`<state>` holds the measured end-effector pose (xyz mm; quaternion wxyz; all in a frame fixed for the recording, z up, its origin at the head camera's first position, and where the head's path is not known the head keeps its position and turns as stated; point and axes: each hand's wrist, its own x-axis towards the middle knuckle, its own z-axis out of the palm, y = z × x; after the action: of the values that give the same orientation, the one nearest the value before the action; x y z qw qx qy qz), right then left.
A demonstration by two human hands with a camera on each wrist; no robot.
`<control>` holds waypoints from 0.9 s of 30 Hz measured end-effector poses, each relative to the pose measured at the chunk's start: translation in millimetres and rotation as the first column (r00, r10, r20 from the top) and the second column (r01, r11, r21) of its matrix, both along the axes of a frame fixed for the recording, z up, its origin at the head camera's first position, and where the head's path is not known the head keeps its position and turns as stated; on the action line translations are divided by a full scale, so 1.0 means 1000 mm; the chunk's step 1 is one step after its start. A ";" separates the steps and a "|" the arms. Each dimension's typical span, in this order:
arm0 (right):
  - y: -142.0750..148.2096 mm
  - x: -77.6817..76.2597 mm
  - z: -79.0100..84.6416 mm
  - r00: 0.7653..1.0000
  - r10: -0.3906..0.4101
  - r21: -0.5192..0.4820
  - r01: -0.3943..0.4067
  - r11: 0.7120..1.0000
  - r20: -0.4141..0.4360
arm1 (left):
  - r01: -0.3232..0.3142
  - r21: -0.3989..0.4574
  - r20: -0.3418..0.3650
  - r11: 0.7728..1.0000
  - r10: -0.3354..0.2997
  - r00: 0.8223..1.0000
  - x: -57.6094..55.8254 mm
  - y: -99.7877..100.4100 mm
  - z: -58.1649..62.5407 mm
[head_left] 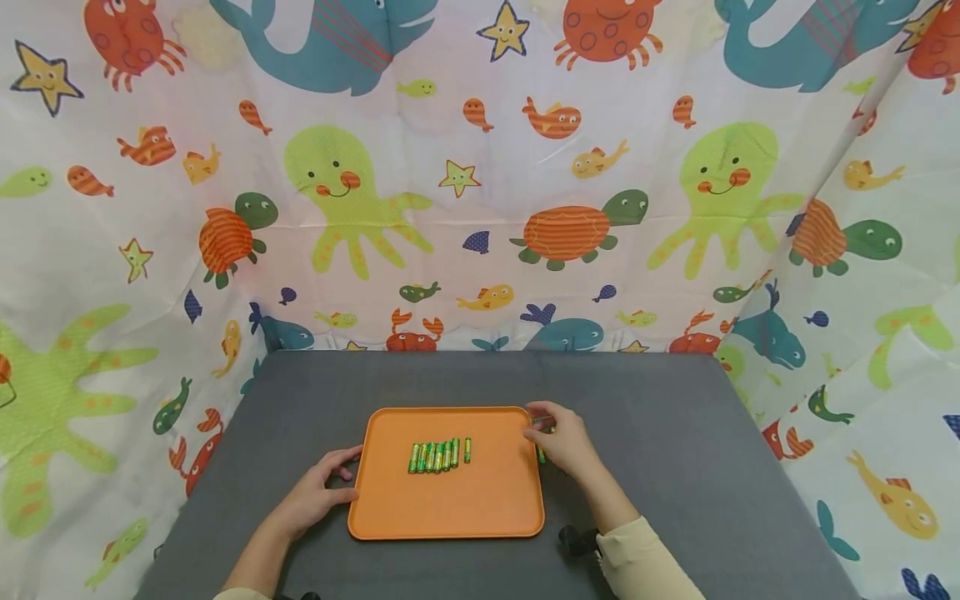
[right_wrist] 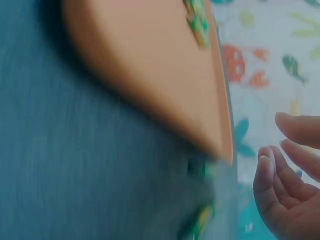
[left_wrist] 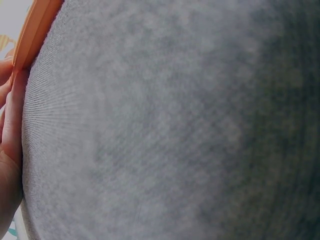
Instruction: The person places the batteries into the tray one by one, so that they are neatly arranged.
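Note:
An orange tray [head_left: 442, 515] lies on the grey table, carrying a row of several green batteries [head_left: 433, 457] placed side by side. One more battery [head_left: 467, 450] stands slightly apart at the row's right end. My left hand [head_left: 309, 498] touches the tray's left edge with thumb and fingertips; the left wrist view shows its fingers [left_wrist: 15, 110] against the orange rim. By the tray's upper right corner is my right hand [head_left: 567, 442]. Its fingers [right_wrist: 267, 172] are loosely bent, with nothing between them and the thumb. Beside that edge, blurred green batteries [right_wrist: 202, 220] lie on the table, partly hidden in the head view.
A grey cloth [head_left: 675, 467] covers the table. Behind it and along both sides hangs a white curtain [head_left: 450, 225] printed with sea animals. A small black object [head_left: 576, 542] shows by the right wrist.

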<state>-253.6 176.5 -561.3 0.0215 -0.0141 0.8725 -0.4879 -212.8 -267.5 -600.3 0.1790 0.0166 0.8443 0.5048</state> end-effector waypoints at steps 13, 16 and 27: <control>0.044 -0.006 -0.036 0.992 -0.104 0.135 0.094 0.986 0.071 | -0.019 -0.007 0.013 1.000 0.019 1.000 0.000 0.001 -0.003; 0.045 -0.009 -0.038 0.991 -0.110 0.143 0.099 0.985 0.074 | -0.024 0.001 0.014 1.000 0.024 1.000 0.002 0.003 -0.002; 0.066 -0.009 -0.041 0.999 -0.011 0.131 0.007 0.991 0.036 | -0.019 -0.043 0.041 0.999 0.021 0.999 0.000 0.001 0.000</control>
<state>-262.1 242.2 -602.6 0.0362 0.0003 0.9022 -0.4298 -212.9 -266.1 -600.5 0.1919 -0.0062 0.8511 0.4886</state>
